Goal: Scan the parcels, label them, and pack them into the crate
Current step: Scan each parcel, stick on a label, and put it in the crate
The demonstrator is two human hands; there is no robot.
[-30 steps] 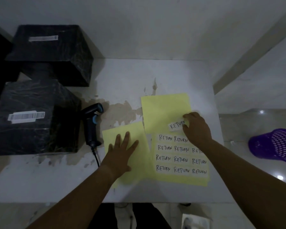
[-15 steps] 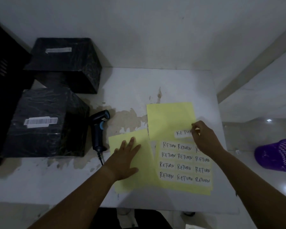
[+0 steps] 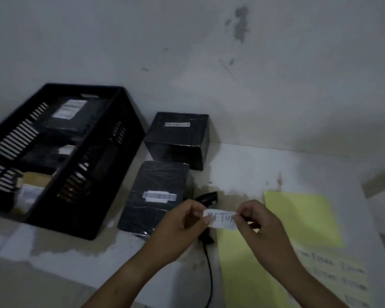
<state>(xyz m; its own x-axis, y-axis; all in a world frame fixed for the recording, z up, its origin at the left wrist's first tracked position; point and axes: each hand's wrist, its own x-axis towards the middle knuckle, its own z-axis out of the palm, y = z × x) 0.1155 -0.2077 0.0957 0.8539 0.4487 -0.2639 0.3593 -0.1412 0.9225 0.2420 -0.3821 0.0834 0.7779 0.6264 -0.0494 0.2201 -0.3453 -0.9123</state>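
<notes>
White paper, the label (image 3: 220, 220) marked RETUR, is pinched at both ends. The left hand (image 3: 182, 227) grips its left edge between thumb and curled fingers, and the right hand (image 3: 260, 225) grips its right edge. It hangs above the scanner (image 3: 207, 197), just beside the near parcel (image 3: 156, 181). A 2nd parcel (image 3: 178, 138) stands behind, by the wall. The crate (image 3: 98, 170) at left holds what look like 3 parcels, blurred. Yellow sheets (image 3: 302, 218) lie at right.

The worn white table (image 3: 253, 172) carries a black slatted crate (image 3: 98, 178) at left, two black-wrapped parcels (image 3: 178, 141) (image 3: 156, 181) beside it, a corded scanner (image 3: 207, 197) and yellow sheets (image 3: 298, 218) at right.
</notes>
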